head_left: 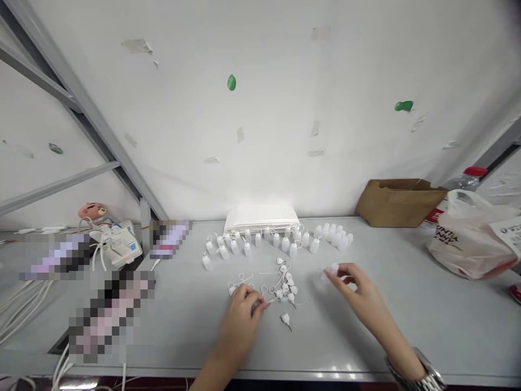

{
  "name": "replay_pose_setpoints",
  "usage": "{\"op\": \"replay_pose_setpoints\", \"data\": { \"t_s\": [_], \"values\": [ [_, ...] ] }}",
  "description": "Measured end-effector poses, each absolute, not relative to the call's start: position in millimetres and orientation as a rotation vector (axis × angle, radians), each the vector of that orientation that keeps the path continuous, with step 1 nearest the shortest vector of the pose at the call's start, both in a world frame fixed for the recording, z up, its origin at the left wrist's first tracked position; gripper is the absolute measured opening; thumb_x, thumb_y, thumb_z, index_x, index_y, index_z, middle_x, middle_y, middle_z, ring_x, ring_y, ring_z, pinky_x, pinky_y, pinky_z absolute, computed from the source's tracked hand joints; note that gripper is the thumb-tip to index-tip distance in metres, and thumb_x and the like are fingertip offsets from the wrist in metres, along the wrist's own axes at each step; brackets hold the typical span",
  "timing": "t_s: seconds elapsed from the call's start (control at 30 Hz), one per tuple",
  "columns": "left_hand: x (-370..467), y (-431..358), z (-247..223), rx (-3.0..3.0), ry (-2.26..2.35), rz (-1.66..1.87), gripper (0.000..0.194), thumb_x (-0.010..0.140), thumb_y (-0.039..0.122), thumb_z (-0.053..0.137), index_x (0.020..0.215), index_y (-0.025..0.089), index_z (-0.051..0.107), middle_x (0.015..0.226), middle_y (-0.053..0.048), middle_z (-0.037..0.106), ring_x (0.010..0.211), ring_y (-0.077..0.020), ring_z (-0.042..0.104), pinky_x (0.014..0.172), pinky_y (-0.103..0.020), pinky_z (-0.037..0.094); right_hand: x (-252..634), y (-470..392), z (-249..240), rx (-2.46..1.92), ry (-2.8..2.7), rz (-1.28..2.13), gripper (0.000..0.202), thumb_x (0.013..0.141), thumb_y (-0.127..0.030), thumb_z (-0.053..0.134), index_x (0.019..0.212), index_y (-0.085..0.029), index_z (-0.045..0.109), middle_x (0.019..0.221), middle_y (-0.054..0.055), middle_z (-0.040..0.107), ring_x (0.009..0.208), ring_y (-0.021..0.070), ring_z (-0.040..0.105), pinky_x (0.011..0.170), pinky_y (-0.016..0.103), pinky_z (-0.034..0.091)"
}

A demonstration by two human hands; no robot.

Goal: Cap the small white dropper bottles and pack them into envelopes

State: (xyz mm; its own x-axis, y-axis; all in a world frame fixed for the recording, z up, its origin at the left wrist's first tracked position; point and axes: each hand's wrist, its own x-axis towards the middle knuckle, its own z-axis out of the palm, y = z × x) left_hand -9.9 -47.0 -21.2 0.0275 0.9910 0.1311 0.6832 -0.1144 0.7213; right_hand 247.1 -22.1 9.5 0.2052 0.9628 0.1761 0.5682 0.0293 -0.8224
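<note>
My right hand (358, 288) pinches a small translucent plastic bottle (334, 268) just above the table, partly hidden by the fingers. My left hand (242, 312) rests low over the table, thumb and fingers pressed together on a thin white cap strap (270, 300). Beside it lies a loose pile of white caps (290, 288), some with looped straps and thin needle-like tips. One white needle cap (285, 319) lies apart, nearer the front. Behind the hands stand several small capped bottles (247, 250) with looped straps. Further right is a cluster of plain small bottles (336, 235).
A white stack of flat sheets (260, 218) lies against the wall. At the right are an open cardboard box (401, 203), a plastic bag (464, 239) and a red-capped bottle (474, 172). Cables and a white power strip (120, 244) occupy the left, near blurred-out devices.
</note>
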Motion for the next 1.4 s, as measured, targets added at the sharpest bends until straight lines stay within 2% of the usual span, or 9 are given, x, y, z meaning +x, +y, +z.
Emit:
{"op": "replay_pose_setpoints", "data": {
  "t_s": [0.2,0.37,0.5,0.6,0.8,1.0,1.23,1.4],
  "values": [
    [-20,-38,-13,1.702,1.727,1.067,0.015,0.076,0.028,0.058,0.067,0.025,0.069,0.085,-0.005,0.064,0.089,-0.024,0.057,0.077,-0.037,0.045,201,-39,16,-1.441,-1.608,0.965,0.022,0.081,-0.044,0.056,0.082,-0.022,0.06,0.081,0.002,0.065,0.076,0.0187,0.058,0.07,0.029,0.045],
    [-26,-37,-8,1.382,1.681,1.203,0.017,0.077,0.034,0.056,0.07,0.022,0.066,0.079,-0.006,0.069,0.081,-0.0234,0.062,0.071,-0.034,0.046,177,-43,12,-1.373,-1.637,1.147,0.021,0.084,-0.042,0.053,0.084,-0.021,0.057,0.076,0.002,0.062,0.074,0.0182,0.057,0.07,0.029,0.044],
    [-26,-40,-7,1.116,1.529,1.285,0.023,0.079,0.037,0.054,0.089,0.019,0.064,0.076,-0.005,0.07,0.077,-0.0212,0.065,0.077,-0.035,0.047,164,-44,4,-1.194,-1.542,1.35,0.024,0.087,-0.044,0.048,0.088,-0.021,0.052,0.08,0.002,0.062,0.07,0.0169,0.059,0.07,0.03,0.047],
    [-26,-44,-7,1.203,1.499,1.253,0.033,0.081,0.034,0.05,0.107,0.018,0.063,0.078,-0.005,0.068,0.072,-0.018,0.062,0.073,-0.032,0.048,157,-45,-1,-1.07,-1.488,1.461,0.025,0.088,-0.045,0.046,0.094,-0.021,0.051,0.083,0.003,0.061,0.067,0.0159,0.06,0.068,0.03,0.048],
    [-28,-55,-8,1.601,1.387,1.21,0.038,0.086,0.022,0.041,0.119,0.025,0.06,0.076,-0.003,0.06,0.066,-0.0143,0.055,0.066,-0.028,0.047,149,-46,-2,-1.131,-1.574,1.344,0.027,0.085,-0.037,0.052,0.105,-0.019,0.053,0.068,-0.002,0.051,0.065,0.0169,0.058,0.068,0.031,0.047],
    [-29,-58,-8,1.997,1.244,1.19,0.052,0.086,0.007,0.031,0.129,0.03,0.048,0.074,-0.002,0.054,0.068,-0.0137,0.053,0.065,-0.027,0.046,151,-45,-4,-1.195,-1.65,1.189,0.023,0.084,-0.036,0.053,0.099,-0.02,0.059,0.073,0.0,0.053,0.067,0.0171,0.054,0.066,0.031,0.045],
    [-33,-56,-3,2.289,1.161,1.214,0.057,0.086,0.002,0.03,0.133,0.032,0.043,0.075,-0.003,0.054,0.07,-0.0147,0.05,0.064,-0.027,0.044,152,-43,-8,-1.217,-1.624,1.199,0.024,0.084,-0.037,0.052,0.096,-0.019,0.061,0.068,-0.001,0.051,0.065,0.0169,0.052,0.067,0.031,0.043],
    [-38,-59,-4,2.238,1.116,1.157,0.055,0.089,0.005,0.031,0.137,0.031,0.037,0.078,-0.003,0.056,0.074,-0.0162,0.051,0.07,-0.03,0.044,149,-42,-6,-1.218,-1.62,1.209,0.025,0.082,-0.038,0.053,0.094,-0.018,0.062,0.07,0.0,0.05,0.065,0.0172,0.052,0.066,0.031,0.043]
  ]
}}
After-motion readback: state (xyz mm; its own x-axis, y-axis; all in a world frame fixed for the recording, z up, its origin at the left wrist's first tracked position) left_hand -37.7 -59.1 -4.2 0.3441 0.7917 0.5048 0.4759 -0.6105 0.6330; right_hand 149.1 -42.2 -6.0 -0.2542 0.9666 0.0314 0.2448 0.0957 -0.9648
